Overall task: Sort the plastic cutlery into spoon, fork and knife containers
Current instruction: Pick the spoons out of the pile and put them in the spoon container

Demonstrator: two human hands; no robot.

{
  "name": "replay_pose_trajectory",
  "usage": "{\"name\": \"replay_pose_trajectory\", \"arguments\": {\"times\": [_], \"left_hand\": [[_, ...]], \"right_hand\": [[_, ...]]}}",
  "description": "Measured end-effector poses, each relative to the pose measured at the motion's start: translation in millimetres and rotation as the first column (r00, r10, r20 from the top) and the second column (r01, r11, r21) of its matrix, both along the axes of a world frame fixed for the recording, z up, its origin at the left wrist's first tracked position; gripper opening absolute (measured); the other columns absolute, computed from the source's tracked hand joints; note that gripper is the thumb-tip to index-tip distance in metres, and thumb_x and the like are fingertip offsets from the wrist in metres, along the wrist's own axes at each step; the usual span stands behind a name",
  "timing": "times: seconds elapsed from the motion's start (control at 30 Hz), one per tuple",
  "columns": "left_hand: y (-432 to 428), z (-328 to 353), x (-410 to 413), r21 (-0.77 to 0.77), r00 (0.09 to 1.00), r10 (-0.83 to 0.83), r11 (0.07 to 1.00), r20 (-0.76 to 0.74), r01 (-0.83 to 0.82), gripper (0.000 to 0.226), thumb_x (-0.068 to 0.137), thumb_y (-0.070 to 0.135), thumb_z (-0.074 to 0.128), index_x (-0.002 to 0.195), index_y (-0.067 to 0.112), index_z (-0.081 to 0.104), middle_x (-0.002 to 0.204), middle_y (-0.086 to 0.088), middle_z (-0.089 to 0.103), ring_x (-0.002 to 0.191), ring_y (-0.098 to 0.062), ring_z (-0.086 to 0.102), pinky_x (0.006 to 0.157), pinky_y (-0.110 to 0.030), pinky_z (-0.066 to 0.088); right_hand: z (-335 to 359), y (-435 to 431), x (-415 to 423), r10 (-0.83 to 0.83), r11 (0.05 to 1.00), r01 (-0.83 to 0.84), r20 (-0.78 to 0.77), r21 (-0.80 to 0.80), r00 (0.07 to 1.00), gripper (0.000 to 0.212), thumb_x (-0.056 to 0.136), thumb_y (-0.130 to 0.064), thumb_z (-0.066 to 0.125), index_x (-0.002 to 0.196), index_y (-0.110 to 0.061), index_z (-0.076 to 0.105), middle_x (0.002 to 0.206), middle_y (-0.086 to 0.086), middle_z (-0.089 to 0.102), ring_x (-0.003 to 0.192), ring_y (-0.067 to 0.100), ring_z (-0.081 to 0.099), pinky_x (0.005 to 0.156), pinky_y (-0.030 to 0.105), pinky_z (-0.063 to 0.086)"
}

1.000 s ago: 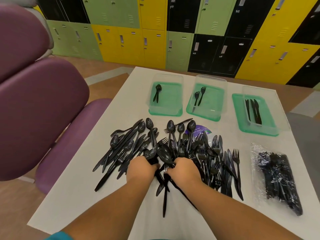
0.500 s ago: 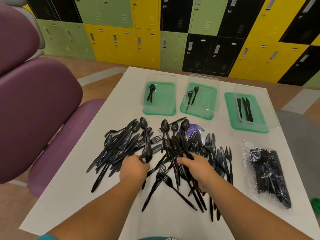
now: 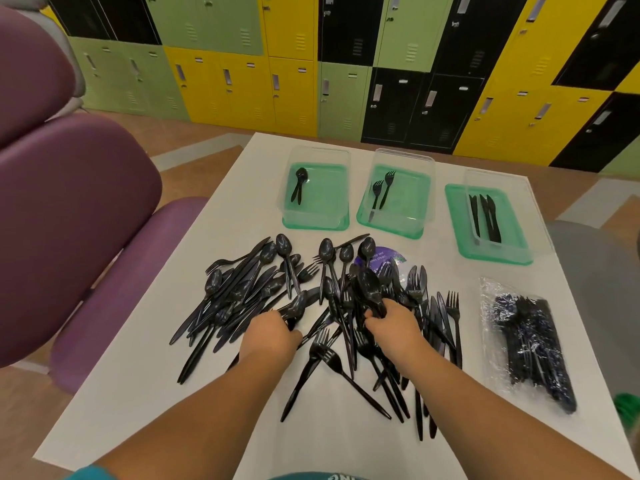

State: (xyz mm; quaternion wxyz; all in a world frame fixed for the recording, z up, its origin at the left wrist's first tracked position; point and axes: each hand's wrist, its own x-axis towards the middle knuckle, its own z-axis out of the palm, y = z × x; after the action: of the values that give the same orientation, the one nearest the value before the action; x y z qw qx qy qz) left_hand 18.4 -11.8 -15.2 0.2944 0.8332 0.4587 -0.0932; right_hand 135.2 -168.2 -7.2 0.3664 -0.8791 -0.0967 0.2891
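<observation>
On the white tabletop (image 3: 138, 393), the left hand (image 3: 270, 336) gripped a spoon (image 3: 298, 304) in the cutlery pile (image 3: 242, 292). The right hand (image 3: 394, 329) curled its fingers (image 3: 374, 312) round a second spoon (image 3: 369, 282). Beyond the pile stood the spoon container (image 3: 289, 221), fork container (image 3: 410, 206) and knife container (image 3: 512, 209).

**Fig. 1. My arms and clothing**

My forearms are bare from the wrists back, behind my left hand (image 3: 270, 336) and right hand (image 3: 394, 327). A teal sleeve (image 3: 90, 473) edge shows far behind the left hand. Between the arms, a teal shirt front (image 3: 304, 477) carries white lettering (image 3: 341, 476), cut off and unreadable.
</observation>
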Motion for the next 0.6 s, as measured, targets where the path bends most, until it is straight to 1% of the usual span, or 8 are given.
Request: {"name": "replay_pose_trajectory", "arguments": {"times": [0.07,0.17,0.23,0.33,0.4,0.5,0.57,0.6], "left_hand": [[-0.1,-0.8,-2.0,-0.022,0.998,0.036,0.999,0.045,-0.035,0.02,0.088,0.028,0.056,0.086,0.008,0.059,0.076,-0.005,0.06,0.073,-0.021,0.062,0.067,-0.031,0.054],[-4.9,0.5,-3.7,-0.104,0.978,0.137,0.987,0.16,-0.121,0.015,0.091,0.023,0.051,0.088,0.008,0.054,0.077,-0.006,0.056,0.072,-0.021,0.058,0.065,-0.031,0.051],[-10.5,3.7,-2.8,-0.221,0.954,0.2,0.964,0.224,-0.15,0.015,0.092,0.02,0.048,0.09,0.006,0.054,0.075,-0.005,0.056,0.067,-0.018,0.053,0.06,-0.028,0.044],[-16.8,10.2,-1.8,-0.427,0.913,0.306,0.888,0.269,-0.172,0.018,0.096,0.019,0.045,0.091,0.008,0.058,0.074,-0.003,0.055,0.065,-0.015,0.048,0.059,-0.027,0.039],[-17.2,13.9,-2.6,-0.496,0.906,0.32,0.855,0.276,-0.15,0.02,0.096,0.02,0.043,0.089,0.008,0.058,0.073,-0.003,0.051,0.064,-0.015,0.044,0.059,-0.027,0.036],[-16.6,17.7,-6.0,-0.561,0.9,0.325,0.82,0.292,-0.115,0.022,0.099,0.028,0.043,0.095,0.013,0.058,0.07,0.0,0.047,0.062,-0.012,0.042,0.055,-0.024,0.034],[-18.0,20.2,-5.3,-0.596,0.887,0.344,0.797,0.307,-0.103,0.023,0.099,0.033,0.043,0.099,0.015,0.058,0.067,0.002,0.046,0.062,-0.011,0.043,0.056,-0.024,0.036],[-19.5,20.6,-3.5,-0.615,0.877,0.359,0.782,0.319,-0.096,0.025,0.099,0.033,0.043,0.098,0.013,0.058,0.067,0.001,0.047,0.062,-0.012,0.044,0.059,-0.025,0.039]], "right_hand": [[-2.6,3.7,-2.0,0.031,0.999,-0.029,0.054,-0.042,0.998,0.018,0.09,-0.021,0.054,0.072,-0.02,0.054,0.067,0.001,0.055,0.06,0.017,0.05,0.059,0.028,0.043],[-4.6,12.4,-8.9,0.115,0.989,-0.103,0.122,-0.102,0.986,0.013,0.089,-0.027,0.059,0.08,-0.018,0.061,0.078,0.003,0.064,0.073,0.02,0.059,0.067,0.029,0.048],[-4.6,19.9,-13.9,0.152,0.984,-0.135,0.158,-0.113,0.976,0.011,0.087,-0.031,0.062,0.086,-0.02,0.062,0.081,0.0,0.064,0.08,0.021,0.062,0.069,0.029,0.049],[-2.0,29.8,-19.2,0.186,0.971,-0.146,0.214,-0.191,0.959,0.016,0.087,-0.036,0.062,0.093,-0.021,0.064,0.084,0.0,0.065,0.085,0.023,0.064,0.068,0.029,0.047],[-0.1,33.1,-18.8,0.187,0.966,-0.14,0.213,-0.218,0.959,0.015,0.089,-0.034,0.059,0.093,-0.021,0.065,0.088,0.001,0.067,0.086,0.024,0.064,0.07,0.031,0.049],[1.9,33.3,-15.1,0.144,0.98,-0.12,0.15,-0.159,0.978,0.014,0.088,-0.03,0.06,0.079,-0.019,0.065,0.078,0.002,0.065,0.079,0.023,0.063,0.072,0.034,0.053],[6.0,31.2,-13.0,0.061,0.998,-0.06,0.063,-0.015,0.996,0.018,0.086,-0.027,0.064,0.069,-0.019,0.062,0.074,0.001,0.065,0.077,0.022,0.063,0.073,0.033,0.051],[9.0,29.7,-13.6,-0.001,0.995,0.003,-0.027,0.1,1.0,0.018,0.085,-0.024,0.067,0.067,-0.02,0.062,0.073,0.0,0.065,0.076,0.019,0.062,0.072,0.032,0.049]]}}
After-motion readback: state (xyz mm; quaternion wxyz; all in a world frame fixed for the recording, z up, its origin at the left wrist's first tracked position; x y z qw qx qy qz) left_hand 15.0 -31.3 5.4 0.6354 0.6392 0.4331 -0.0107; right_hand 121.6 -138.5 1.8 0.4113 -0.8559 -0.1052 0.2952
